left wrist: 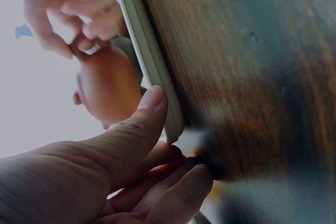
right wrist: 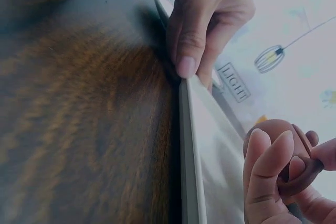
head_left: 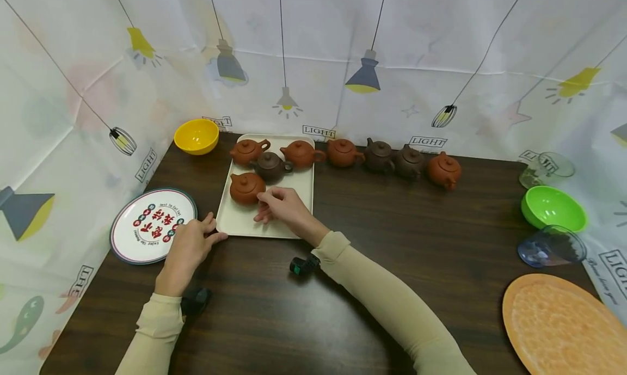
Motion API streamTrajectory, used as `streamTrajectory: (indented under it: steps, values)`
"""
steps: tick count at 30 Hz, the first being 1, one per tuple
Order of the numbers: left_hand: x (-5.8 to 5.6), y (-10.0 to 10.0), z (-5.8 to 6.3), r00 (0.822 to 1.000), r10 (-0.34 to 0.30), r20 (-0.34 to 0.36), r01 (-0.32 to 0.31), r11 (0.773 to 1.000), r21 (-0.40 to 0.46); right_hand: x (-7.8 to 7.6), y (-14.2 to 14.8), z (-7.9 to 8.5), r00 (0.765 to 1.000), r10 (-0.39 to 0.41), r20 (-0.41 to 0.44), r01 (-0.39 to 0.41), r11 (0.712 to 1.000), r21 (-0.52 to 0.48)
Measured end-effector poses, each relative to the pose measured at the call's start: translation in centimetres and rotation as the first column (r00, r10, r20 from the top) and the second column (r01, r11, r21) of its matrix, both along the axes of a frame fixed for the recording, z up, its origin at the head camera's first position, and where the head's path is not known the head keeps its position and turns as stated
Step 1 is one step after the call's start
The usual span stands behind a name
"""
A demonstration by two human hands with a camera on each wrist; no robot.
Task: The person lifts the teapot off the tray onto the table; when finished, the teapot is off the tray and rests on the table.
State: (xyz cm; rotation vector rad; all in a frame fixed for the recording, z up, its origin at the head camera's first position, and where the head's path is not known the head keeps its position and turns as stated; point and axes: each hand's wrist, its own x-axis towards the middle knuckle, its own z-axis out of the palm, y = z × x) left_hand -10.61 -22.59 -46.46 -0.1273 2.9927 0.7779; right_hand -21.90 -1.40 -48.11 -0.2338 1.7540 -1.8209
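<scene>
A cream tray holds several small clay teapots. My right hand pinches the handle of the front orange-brown teapot; in the right wrist view a finger passes through the loop of its handle. With thumb and fingers at the rim, my left hand grips the tray's near left corner. Behind the held teapot are a dark brown teapot, an orange-brown teapot at the back left, and another orange-brown teapot to the right.
Right of the tray stand a reddish teapot, two dark teapots and another reddish teapot. A white plate and yellow bowl are left. A green bowl, clear cups and a round tan board are right.
</scene>
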Motion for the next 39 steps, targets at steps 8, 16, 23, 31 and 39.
streamTrajectory:
  steps: [8,16,23,31,39]
  values:
    - [-0.4,1.0,0.1,1.0,-0.024,-0.003,0.024,1.0,0.003,2.3,5.4,0.6,0.999,-0.025,-0.025,0.025,1.0,-0.019]
    - [-0.6,1.5,-0.2,0.999,-0.045,-0.009,0.045,0.999,0.0,5.0,12.8,1.2,0.982,-0.186,-0.023,0.185,0.982,-0.031]
    - [-0.8,1.9,-0.2,0.998,-0.061,0.004,0.061,0.998,0.019,7.6,20.3,1.0,0.952,-0.306,-0.032,0.305,0.952,-0.021]
    - [0.0,0.9,0.2,0.997,-0.068,0.024,0.068,0.998,-0.004,10.2,27.6,0.5,0.913,-0.408,-0.027,0.408,0.913,-0.008]
    - [0.8,-0.4,0.2,0.995,-0.053,0.09,0.056,0.998,-0.028,10.7,33.0,0.5,0.819,-0.574,-0.024,0.572,0.818,-0.061]
